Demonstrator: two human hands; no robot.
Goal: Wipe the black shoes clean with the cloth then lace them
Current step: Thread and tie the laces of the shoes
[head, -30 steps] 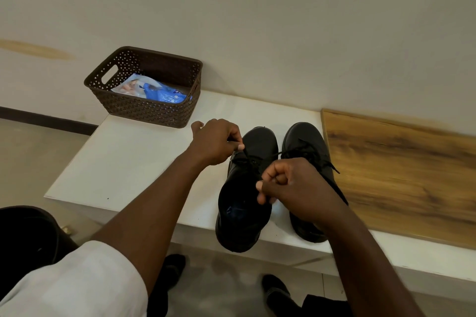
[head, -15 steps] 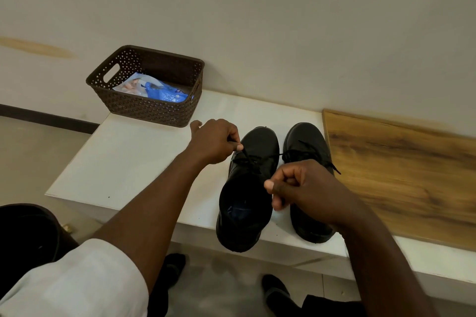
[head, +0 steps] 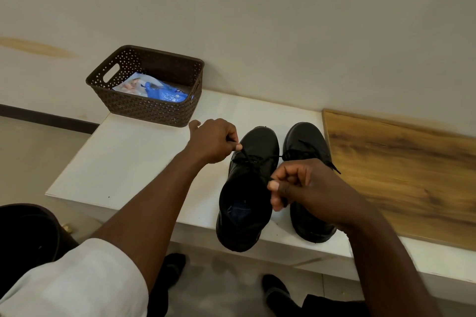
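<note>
Two black shoes stand side by side on the white bench (head: 144, 162), toes toward the wall. The left shoe (head: 247, 195) has its heel over the bench's front edge. My left hand (head: 213, 140) pinches one end of its black lace (head: 247, 158) at the shoe's left side. My right hand (head: 306, 185) pinches the other end over the shoe's opening, and it covers the middle of the right shoe (head: 306, 141). The right shoe's lace is tied, with one end hanging to the right. No cloth is in view.
A brown woven basket (head: 154, 108) with a blue and white packet (head: 154, 89) in it sits at the bench's far left corner by the wall. A wooden board (head: 401, 170) lies on the bench to the right of the shoes. My feet are on the floor below.
My right hand has drawn its lace end back and to the right, away from the left hand. The left hand has stayed where it was.
</note>
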